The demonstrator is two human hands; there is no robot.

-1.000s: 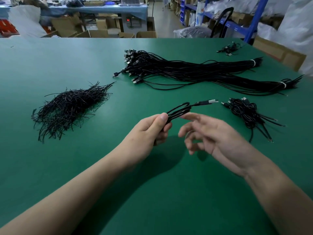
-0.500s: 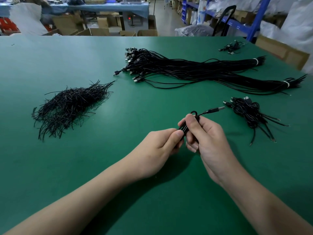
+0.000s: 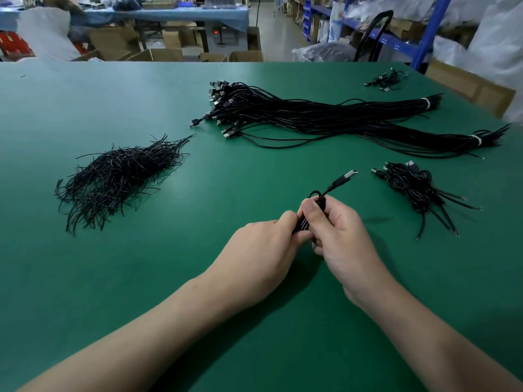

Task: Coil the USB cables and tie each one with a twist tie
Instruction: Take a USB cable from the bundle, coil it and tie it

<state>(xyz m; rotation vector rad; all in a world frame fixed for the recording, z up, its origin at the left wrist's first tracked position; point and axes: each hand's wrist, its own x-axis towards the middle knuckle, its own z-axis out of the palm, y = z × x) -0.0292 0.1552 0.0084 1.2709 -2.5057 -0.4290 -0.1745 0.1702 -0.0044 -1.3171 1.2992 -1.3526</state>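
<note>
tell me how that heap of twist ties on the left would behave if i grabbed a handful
The heap of twist ties is loose thin strands lying criss-cross, so a handful would probably snag and drag extras. Stray ends stick out without drooping, suggesting wire-like stiffness.

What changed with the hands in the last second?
The right hand, open and apart a second ago, closed in and gripped the cable that the left hand holds; its plug end tipped upward. The twist ties, loose cables and coil heap lie as before.
</note>
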